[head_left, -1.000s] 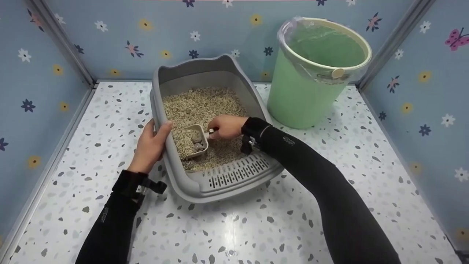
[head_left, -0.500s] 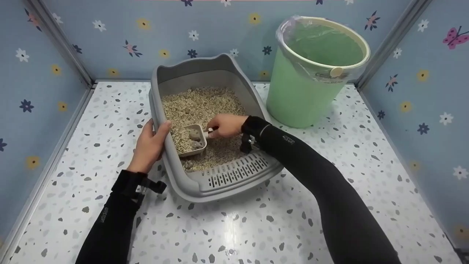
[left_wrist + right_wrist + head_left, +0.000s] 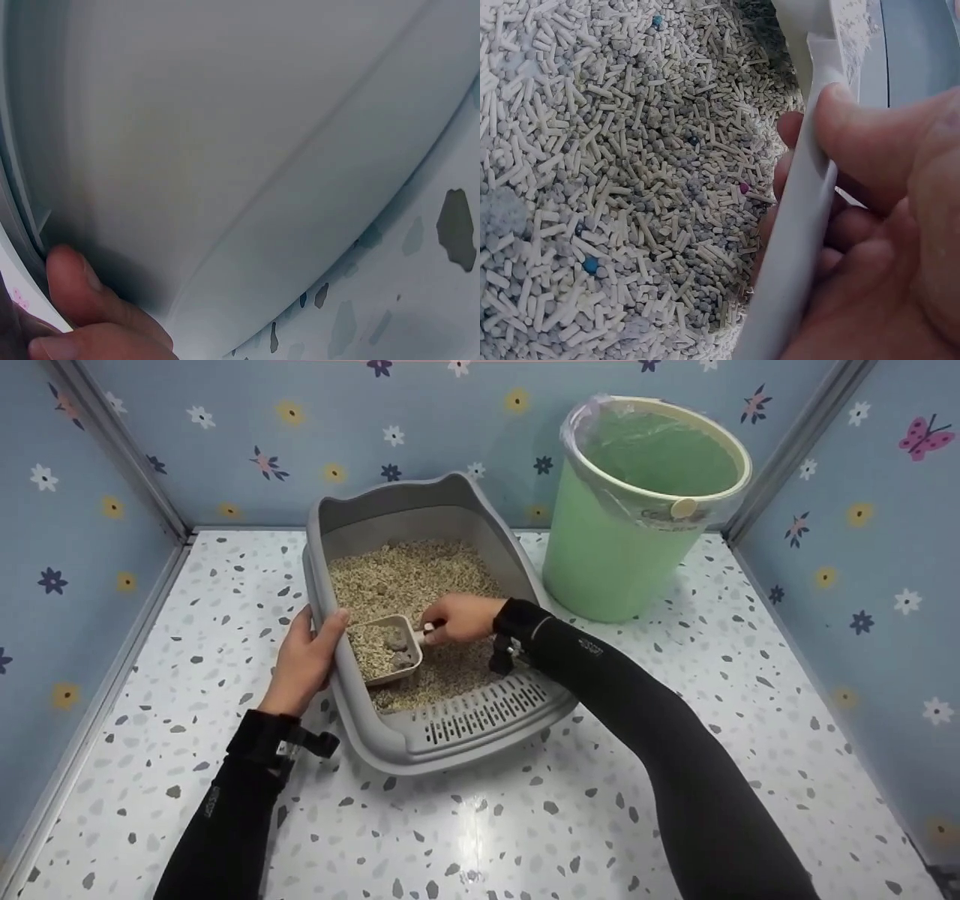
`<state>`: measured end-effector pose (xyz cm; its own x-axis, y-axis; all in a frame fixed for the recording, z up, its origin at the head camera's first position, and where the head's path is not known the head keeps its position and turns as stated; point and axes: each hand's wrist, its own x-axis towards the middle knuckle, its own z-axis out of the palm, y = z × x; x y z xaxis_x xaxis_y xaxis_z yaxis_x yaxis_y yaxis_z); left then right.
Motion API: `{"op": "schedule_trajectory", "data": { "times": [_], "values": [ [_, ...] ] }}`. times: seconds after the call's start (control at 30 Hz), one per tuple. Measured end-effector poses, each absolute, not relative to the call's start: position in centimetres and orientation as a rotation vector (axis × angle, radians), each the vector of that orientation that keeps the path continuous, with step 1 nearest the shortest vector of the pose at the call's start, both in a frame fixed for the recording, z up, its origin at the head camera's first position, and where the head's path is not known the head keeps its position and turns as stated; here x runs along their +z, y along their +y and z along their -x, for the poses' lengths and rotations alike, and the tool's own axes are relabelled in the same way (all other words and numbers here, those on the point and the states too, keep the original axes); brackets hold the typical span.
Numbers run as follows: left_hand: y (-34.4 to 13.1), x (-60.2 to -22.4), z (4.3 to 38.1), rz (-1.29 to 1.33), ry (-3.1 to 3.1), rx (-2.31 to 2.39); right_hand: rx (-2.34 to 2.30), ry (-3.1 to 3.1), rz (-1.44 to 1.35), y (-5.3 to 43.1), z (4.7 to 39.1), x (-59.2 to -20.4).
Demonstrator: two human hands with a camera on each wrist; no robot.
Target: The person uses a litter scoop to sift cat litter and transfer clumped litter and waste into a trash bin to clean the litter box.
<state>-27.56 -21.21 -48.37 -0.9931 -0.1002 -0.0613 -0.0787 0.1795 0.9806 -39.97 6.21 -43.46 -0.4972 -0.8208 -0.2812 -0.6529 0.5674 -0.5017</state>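
A grey litter box (image 3: 450, 750), partly filled with pale pellet litter (image 3: 420, 570), stands angled on the floor. My left hand (image 3: 304, 660) grips its left rim, thumb on top and fingers under the edge; the left wrist view shows those fingers (image 3: 112, 307) against the outer wall. Inside the box, my right hand (image 3: 465, 617) holds a light-coloured litter scoop (image 3: 415, 656) by its handle (image 3: 799, 232). Litter and a couple of greyish clumps (image 3: 401, 660) lie in the scoop's pan, close to the left wall. The right wrist view shows the thumb and fingers wrapped about the handle.
A green bin (image 3: 615, 547) with a clear plastic liner stands behind and right of the box. Blue flowered panels (image 3: 450, 420) enclose the back and sides. Speckled white floor (image 3: 480, 840) lies in front of the box.
The scoop has shifted slightly left and now sits flatter, with the clumps in its pan showing more plainly than half a second ago. My left hand keeps its hold on the rim.
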Motion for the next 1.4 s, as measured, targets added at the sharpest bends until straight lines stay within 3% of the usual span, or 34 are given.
{"op": "schedule_trajectory", "data": {
  "times": [0.33, 0.6, 1.03, 1.4],
  "values": [
    [-21.6, -48.6, 27.5, -0.14, -2.35, -2.03, -0.549, 2.366, 1.112, 7.5, 40.5, -42.1],
    [-22.1, -49.3, 27.8, -0.183, -2.364, -2.021, -0.718, 2.536, 0.897, 8.6, 39.5, -39.1],
    [-21.5, -48.6, 27.6, -0.149, -2.385, -1.994, -1.007, 2.569, 0.462, 13.7, 31.7, -34.7],
    [-21.8, -48.7, 27.7, -0.107, -2.37, -2.033, -1.201, 2.473, 0.36, 12.8, 29.2, -35.5]
  ]
}}
